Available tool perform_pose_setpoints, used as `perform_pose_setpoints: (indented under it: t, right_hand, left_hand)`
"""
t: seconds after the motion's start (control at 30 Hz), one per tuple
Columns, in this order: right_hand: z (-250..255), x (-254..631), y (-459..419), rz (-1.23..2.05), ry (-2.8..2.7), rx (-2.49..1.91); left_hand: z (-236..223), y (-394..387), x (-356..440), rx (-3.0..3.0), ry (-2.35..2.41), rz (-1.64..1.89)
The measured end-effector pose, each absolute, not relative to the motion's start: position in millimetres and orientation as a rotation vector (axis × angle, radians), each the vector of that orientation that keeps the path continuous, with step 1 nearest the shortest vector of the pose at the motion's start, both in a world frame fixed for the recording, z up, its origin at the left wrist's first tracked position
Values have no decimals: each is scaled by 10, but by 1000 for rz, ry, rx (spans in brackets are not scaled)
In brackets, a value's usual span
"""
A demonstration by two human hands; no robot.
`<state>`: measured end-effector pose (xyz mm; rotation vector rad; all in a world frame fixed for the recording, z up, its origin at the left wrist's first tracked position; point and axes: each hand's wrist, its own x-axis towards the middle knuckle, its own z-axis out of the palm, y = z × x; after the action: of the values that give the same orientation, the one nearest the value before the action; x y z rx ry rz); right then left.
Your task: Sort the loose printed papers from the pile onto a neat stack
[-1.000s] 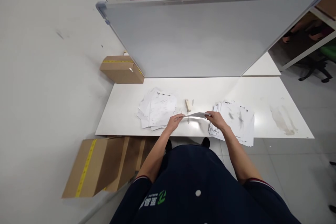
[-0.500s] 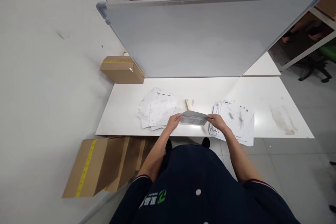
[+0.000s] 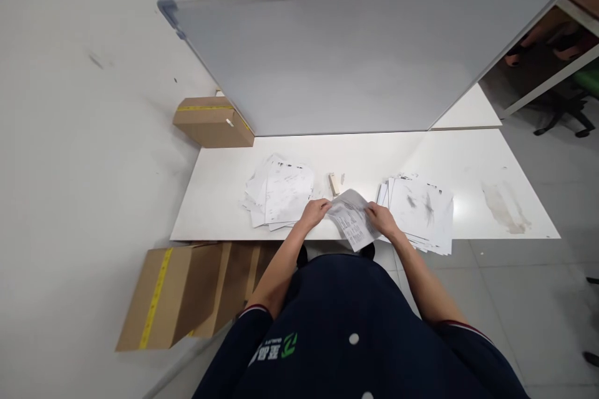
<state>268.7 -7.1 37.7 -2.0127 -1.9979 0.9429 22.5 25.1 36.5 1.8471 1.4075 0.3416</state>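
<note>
A printed sheet of paper [image 3: 353,219] is stretched between my two hands over the front edge of the table, its lower part hanging tilted toward me. My left hand [image 3: 317,211] pinches its left edge. Opposite, my right hand [image 3: 381,218] is closed on the right edge. Just beyond the sheet lies a small pale block [image 3: 334,184]. To the left is a loose pile of marked papers [image 3: 289,193]; on the right another stack of papers [image 3: 421,209] with dark smudges reaches the front edge.
A large whiteboard [image 3: 341,62] stands across the back of the white table [image 3: 472,187]. A cardboard box [image 3: 213,121] sits at the back left corner. More cardboard boxes [image 3: 163,299] stand on the floor at the left. A brownish stain [image 3: 505,209] marks the table's right end.
The sheet has turned from nearly edge-on to facing up, with its print showing and its lower part swung toward me. Both hands keep hold of it. The view has tilted slightly.
</note>
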Motion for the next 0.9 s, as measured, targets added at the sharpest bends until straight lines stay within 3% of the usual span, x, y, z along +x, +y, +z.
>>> perform_pose_setpoints:
  t: [0.13,0.27,0.57,0.9]
  right_hand:
    - [32,2966,-108,1280,-1604,-2139]
    - [-168,3018,-134,1364,-1479,-2164]
    - [-360,2943,63,1412,-1367,-2180]
    - [-293,2905,206,1345,-1429,-2213]
  left_hand:
    - [149,236,240,1798,1580,226]
    - [26,258,300,1776,1644,182]
    - [74,401,469,1834,1674,160]
    - [84,537,620,1927,1681,-155]
